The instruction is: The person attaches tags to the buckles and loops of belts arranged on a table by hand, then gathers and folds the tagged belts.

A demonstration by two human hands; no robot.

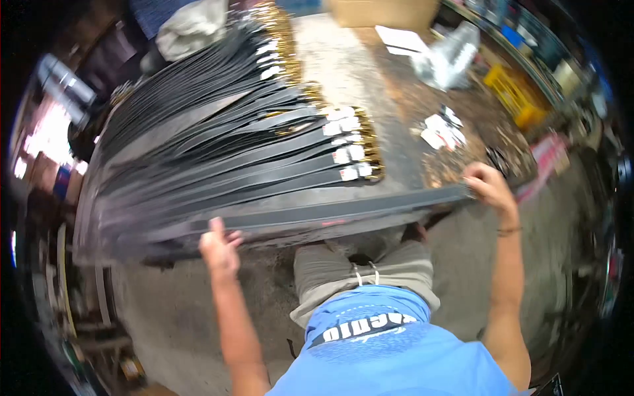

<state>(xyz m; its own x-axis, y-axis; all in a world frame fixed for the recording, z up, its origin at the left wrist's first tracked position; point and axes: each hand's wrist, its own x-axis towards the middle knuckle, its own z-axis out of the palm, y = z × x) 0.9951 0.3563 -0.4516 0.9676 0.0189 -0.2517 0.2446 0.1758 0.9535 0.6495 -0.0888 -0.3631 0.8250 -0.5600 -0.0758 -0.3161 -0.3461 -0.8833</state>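
Observation:
A long black strap stretches along the table's front edge. Its right end is pinched in my right hand, with the fingers closed on it. Toward the strap's left part, my left hand is at its near edge with fingers apart; whether it touches the strap is unclear. Behind the strap, many black belts lie side by side on the table, with white tags and gold-coloured buckles at their right ends.
Small white tags and a clear plastic bag lie on the table's right part. Behind them are a cardboard box and white paper. A yellow crate stands at the right, and a pale cloth at the back left.

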